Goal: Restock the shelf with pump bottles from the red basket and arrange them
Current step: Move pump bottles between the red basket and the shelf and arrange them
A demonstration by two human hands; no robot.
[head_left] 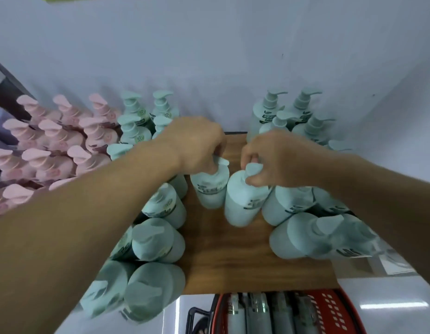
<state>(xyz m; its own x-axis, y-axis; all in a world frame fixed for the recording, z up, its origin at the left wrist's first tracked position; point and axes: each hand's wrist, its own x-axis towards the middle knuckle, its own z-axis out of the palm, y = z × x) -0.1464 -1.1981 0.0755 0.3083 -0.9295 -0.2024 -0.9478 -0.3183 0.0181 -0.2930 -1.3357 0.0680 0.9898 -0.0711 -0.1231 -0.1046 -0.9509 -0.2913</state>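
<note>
left hand: I see my left hand with fingers curled tight round the pump head of a pale mint plastic pump bottle, gripping it from above; bottle tilted, base toward me, over the bare middle strip of the shelf.
right hand: my right hand is clamped the same way on the pump head of a second pale mint plastic pump bottle, just beside the first, bodies touching or nearly so; can't tell which.
shelf: brown wood-grain shelf board, matt, bare in the centre lane between the two bottle groups.
left mint group: rows of mint round-shouldered pump bottles left of the lane, running from the back wall to the front edge.
right mint group: more mint pump bottles at back right and along the right side, upright.
pink group: pink plastic pump bottles with flat paddle-shaped pumps, packed in rows far left.
labels: dark print bands on the mint bodies, round green-white stickers on some; too blurred for me to read.
basket: red perforated plastic basket with black handle below the shelf's front edge, holding pale bottles lying side by side.
wall: plain pale smooth wall behind the shelf.
</note>
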